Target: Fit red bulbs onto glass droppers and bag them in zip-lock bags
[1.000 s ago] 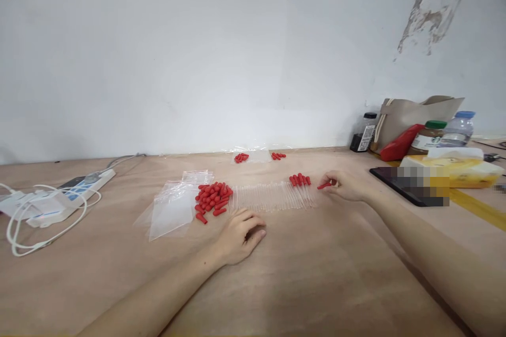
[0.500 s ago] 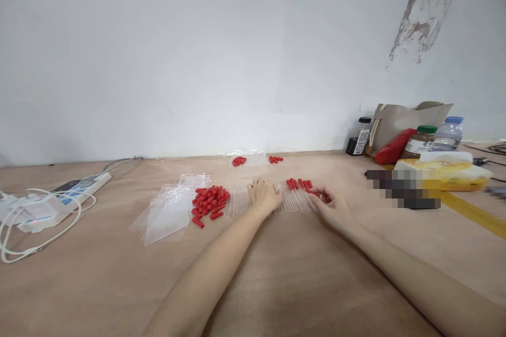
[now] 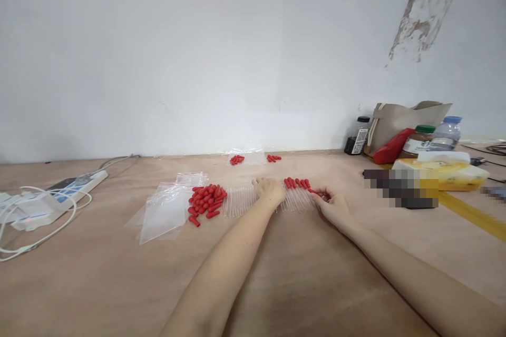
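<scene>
Wooden table (image 3: 130, 289). Centre: clear tubes (image 3: 239, 202), few red-bulbed toward three o'clock, most bare toward nine. Loose bulbs (image 3: 204, 200) heaped beyond nine. Right hand (image 3: 332, 206), at three: fingers clamped on red bulb (image 3: 312, 191). Left hand (image 3: 271, 190) over tubes; grip hidden, cannot tell.

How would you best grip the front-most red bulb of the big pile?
Probably by pinching the front-most red bulb across its rounded body, from above and the person's side: it lies on its side at the near edge of the pile, narrower end toward the person, other bulbs crowding behind it.
</scene>
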`<state>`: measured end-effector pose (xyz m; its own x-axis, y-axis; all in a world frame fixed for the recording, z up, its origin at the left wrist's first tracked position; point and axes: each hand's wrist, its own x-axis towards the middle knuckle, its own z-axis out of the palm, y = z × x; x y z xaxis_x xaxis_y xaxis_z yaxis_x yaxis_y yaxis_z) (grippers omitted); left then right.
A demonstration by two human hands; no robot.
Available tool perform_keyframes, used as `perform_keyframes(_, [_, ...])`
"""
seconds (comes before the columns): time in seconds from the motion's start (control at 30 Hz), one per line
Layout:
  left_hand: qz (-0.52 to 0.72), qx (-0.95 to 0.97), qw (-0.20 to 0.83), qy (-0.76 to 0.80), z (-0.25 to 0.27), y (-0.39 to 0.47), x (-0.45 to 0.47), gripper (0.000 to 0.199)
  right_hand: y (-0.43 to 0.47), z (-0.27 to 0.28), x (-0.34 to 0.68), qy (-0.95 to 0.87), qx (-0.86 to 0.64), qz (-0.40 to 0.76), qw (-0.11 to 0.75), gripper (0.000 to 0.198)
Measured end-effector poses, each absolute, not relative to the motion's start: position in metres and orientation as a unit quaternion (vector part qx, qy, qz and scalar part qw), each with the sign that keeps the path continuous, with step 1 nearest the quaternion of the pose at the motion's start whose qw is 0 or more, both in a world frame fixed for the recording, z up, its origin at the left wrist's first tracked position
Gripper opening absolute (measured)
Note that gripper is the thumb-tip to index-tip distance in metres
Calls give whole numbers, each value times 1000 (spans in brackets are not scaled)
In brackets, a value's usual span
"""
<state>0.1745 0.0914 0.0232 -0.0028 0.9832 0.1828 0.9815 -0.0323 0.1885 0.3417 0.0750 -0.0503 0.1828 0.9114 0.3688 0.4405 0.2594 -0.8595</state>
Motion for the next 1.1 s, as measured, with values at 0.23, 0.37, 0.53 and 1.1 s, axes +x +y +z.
perform_keyframes(0.23, [176,805,8,566,39,40,112,18,49,-31,324,-743,-446,142,479,26])
perform_keyframes(0.37, [218,865,-13,452,22,12,55,13,30,-18,295,-800,-364,165,447,17])
perform_keyframes(0.53, [304,877,-11,372,-7,5,30,10,17,-6,259,-828,-340,158,417,13])
perform_keyframes(1.1, [323,879,-13,350,-11,-1,32,12,10,-14,247,-838,-293,187,422,14])
